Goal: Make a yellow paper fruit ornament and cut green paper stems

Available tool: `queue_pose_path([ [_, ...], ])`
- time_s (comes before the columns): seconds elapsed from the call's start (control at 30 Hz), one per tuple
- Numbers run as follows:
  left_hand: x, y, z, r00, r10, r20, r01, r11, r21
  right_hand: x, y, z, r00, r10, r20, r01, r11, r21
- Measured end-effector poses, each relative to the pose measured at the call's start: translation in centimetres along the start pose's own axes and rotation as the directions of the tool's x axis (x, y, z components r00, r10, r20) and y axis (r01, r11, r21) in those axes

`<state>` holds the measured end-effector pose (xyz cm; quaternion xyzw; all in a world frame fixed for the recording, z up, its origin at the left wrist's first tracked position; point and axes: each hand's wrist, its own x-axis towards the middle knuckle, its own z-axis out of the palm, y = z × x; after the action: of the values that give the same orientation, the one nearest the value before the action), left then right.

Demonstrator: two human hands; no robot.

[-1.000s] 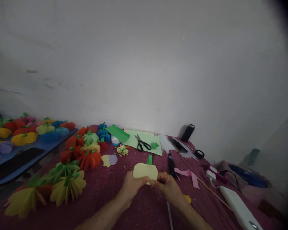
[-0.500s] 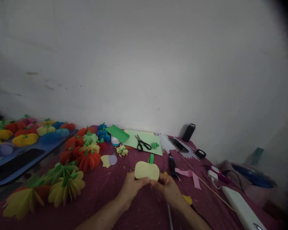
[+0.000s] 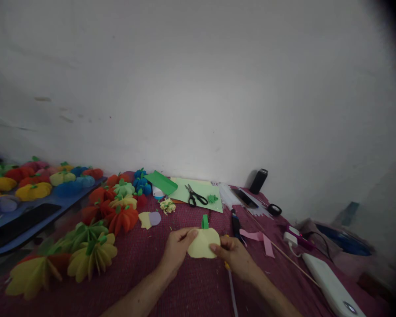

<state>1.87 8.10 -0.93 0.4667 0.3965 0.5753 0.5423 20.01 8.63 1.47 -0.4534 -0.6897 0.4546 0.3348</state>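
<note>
Watching remotely, I see the pale-yellow paper shape (image 3: 203, 245) over the desk (image 3: 188, 288), long axis roughly along the desk's far edge. The left hand (image 3: 177, 247) pinches its upper-left side, the right hand (image 3: 236, 255) its right end; the grip behind looks hidden.

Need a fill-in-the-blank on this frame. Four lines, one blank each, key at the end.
1. The left hand and right hand hold a pale yellow paper cutout with a ____ tab at its top.
2. The scissors on the pale green sheet have ____ handles.
3. The strip lying beyond the right hand is ____.
4. The black cylinder is to the ____ of the scissors.

Missing words: green; black; pink; right.
</note>
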Motion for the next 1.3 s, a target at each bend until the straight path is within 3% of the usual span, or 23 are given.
queue_pose_path([
  [0.4, -0.1, -0.3, 0.0, 0.999, -0.005, 0.036, 0.004, 1.000, 0.019, 0.5, -1.1, -0.1, 0.988, 0.039, -0.150, -0.037, 0.999, 0.015],
  [0.53, 0.0, -0.3, -0.1, 0.999, -0.022, 0.030, 0.023, 1.000, -0.010, 0.5, -1.4, 0.0, 0.992, 0.055, -0.111, -0.048, 0.997, 0.066],
  [0.63, 0.0, -0.3, -0.1, 1.000, -0.025, 0.000, 0.025, 0.998, -0.050, 0.4, -1.6, 0.0, 0.995, 0.083, -0.047, -0.071, 0.971, 0.227],
  [0.73, 0.0, -0.4, 0.1, 0.997, -0.073, 0.025, 0.076, 0.979, -0.188, 0.1, -1.3, 0.0, 0.997, 0.074, -0.018, -0.065, 0.945, 0.322],
  [0.83, -0.1, -0.3, 0.3, 0.987, -0.128, 0.093, 0.153, 0.924, -0.350, -0.4, -1.1, 0.4, 0.998, 0.027, -0.057, -0.012, 0.968, 0.250],
  [0.93, -0.1, -0.2, 0.4, 0.982, -0.139, 0.129, 0.177, 0.917, -0.357, -0.7, -1.4, 0.9, 0.998, 0.005, -0.059, 0.003, 0.989, 0.145],
  [1.03, 0.1, -0.3, 0.2, 0.998, -0.061, -0.006, 0.058, 0.967, -0.246, -0.5, -2.0, 0.9, 0.987, -0.021, -0.161, 0.024, 1.000, 0.014],
  [1.13, 0.3, -0.2, -0.1, 0.971, 0.075, -0.227, -0.090, 0.994, -0.055, -0.3, -2.0, 0.6, 0.964, -0.075, -0.255, 0.051, 0.994, -0.099],
  [1.3, 0.1, 0.3, -0.1, 0.963, 0.141, -0.229, -0.132, 0.990, 0.053, -0.2, -1.2, 0.2, 0.951, -0.130, -0.281, 0.079, 0.979, -0.186],
])
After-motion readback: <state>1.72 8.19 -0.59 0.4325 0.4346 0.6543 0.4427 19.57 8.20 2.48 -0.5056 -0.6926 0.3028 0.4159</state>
